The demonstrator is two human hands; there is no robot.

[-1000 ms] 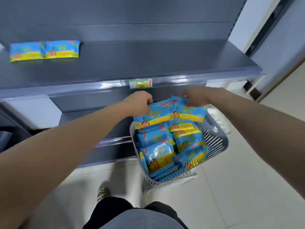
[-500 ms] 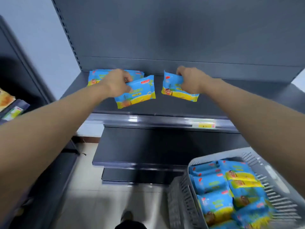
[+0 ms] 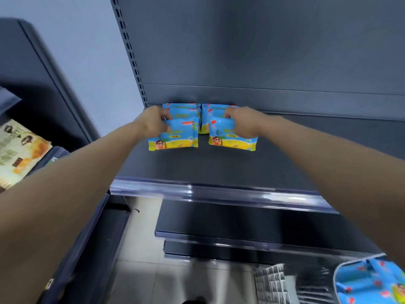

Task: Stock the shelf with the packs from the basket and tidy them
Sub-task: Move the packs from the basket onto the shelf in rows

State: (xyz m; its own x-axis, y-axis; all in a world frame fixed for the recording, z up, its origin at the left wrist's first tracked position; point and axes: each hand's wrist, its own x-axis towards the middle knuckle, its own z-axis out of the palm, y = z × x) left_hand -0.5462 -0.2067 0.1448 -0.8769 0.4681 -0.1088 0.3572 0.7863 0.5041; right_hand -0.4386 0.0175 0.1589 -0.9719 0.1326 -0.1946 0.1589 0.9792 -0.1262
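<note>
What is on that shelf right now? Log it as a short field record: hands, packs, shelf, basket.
left hand: gripping the left front pack
right hand: gripping the right front pack
back packs: lined up against the shelf's rear wall, behind the front two
shelf: dark grey, bare in front of the packs
basket: lower right, holding more packs

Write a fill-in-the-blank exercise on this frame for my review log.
1. The left hand holds a blue and ____ pack.
2. The right hand grips the other front pack on the ____.
3. More packs lie against the shelf's ____ panel.
4. The basket appears at the bottom ____.

Missing: yellow; shelf; back; right
</note>
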